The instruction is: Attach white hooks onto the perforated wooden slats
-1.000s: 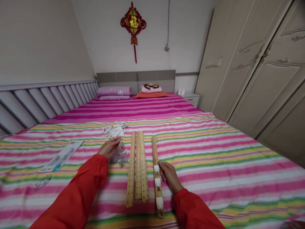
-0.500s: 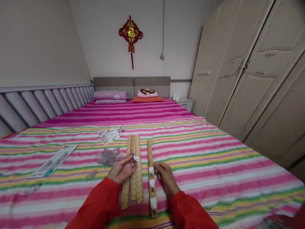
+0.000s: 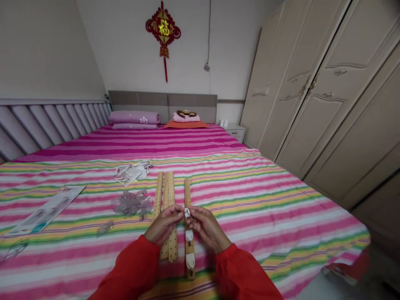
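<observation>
My left hand (image 3: 165, 225) and my right hand (image 3: 204, 225) meet over a narrow perforated wooden strip (image 3: 187, 192). Between their fingertips is a small white hook (image 3: 186, 212), pinched from both sides. Below it on the same strip sit a white hook (image 3: 189, 236) and, nearer me, another white hook (image 3: 190, 261). My fingers cover the strip's middle. Left of it lie more perforated wooden strips (image 3: 171, 191), partly hidden under my left hand and sleeve.
A heap of clear plastic pieces (image 3: 133, 203) lies left of the strips, with a loose clear piece (image 3: 105, 228) nearby. Farther back are clear packets (image 3: 133, 173). A long blister card (image 3: 46, 210) rests at the left on the striped bedspread (image 3: 250, 208).
My left hand has moved right, bringing its small white hook over the single strip. My right hand has come in to pinch it too. The view has shifted slightly.
</observation>
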Action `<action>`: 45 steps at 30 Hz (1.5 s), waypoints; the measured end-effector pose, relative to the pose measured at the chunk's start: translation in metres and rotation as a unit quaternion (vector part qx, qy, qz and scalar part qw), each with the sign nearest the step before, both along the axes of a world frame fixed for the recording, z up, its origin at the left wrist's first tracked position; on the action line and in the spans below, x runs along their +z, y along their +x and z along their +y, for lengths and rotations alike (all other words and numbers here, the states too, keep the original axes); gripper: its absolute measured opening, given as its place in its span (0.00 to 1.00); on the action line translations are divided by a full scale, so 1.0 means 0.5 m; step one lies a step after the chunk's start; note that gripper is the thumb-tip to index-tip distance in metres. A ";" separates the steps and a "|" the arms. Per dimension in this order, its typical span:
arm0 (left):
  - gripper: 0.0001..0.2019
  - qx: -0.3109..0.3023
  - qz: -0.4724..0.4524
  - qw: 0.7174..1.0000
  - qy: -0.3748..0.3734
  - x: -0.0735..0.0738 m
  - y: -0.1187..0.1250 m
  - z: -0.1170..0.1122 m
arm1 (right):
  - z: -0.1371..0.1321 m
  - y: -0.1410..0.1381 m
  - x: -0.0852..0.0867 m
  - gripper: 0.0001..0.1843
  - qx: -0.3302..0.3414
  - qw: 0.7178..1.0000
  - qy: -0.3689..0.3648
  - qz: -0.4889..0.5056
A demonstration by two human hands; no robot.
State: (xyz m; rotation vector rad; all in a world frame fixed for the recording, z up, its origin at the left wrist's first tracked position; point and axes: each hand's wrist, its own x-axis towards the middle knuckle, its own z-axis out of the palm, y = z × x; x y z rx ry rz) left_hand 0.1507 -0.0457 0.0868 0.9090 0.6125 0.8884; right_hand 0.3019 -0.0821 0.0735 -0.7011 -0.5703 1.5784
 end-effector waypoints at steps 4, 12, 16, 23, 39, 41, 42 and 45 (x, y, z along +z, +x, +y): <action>0.13 0.010 0.002 0.999 -0.034 0.002 -0.007 -0.002 | -0.006 -0.001 0.003 0.14 -0.002 1.000 -0.006 -0.003; 0.13 0.079 0.137 0.982 0.103 0.023 0.000 -0.010 | -0.009 -0.012 -0.011 0.13 -0.063 0.998 0.003 -0.009; 0.12 0.077 0.197 0.959 0.189 0.014 0.006 -0.014 | -0.003 -0.014 -0.022 0.13 -0.085 0.996 0.005 0.011; 0.15 0.161 0.227 0.950 0.139 -0.011 0.031 -0.014 | 0.010 -0.016 -0.035 0.11 -0.114 0.992 0.016 0.055; 0.20 0.109 0.191 0.975 0.010 -0.017 0.063 0.102 | 0.080 0.020 -0.032 0.13 -0.130 0.983 -0.013 -0.132; 0.18 0.120 0.212 0.970 0.017 -0.029 0.067 0.114 | 0.096 0.021 -0.041 0.14 -0.124 0.981 -0.027 -0.144; 0.18 0.126 0.225 0.966 0.019 -0.036 0.069 0.118 | 0.102 0.021 -0.047 0.14 -0.122 0.981 -0.035 -0.150; 0.15 0.140 0.261 0.955 0.015 -0.060 0.074 0.125 | 0.116 0.018 -0.067 0.14 -0.122 0.977 -0.056 -0.168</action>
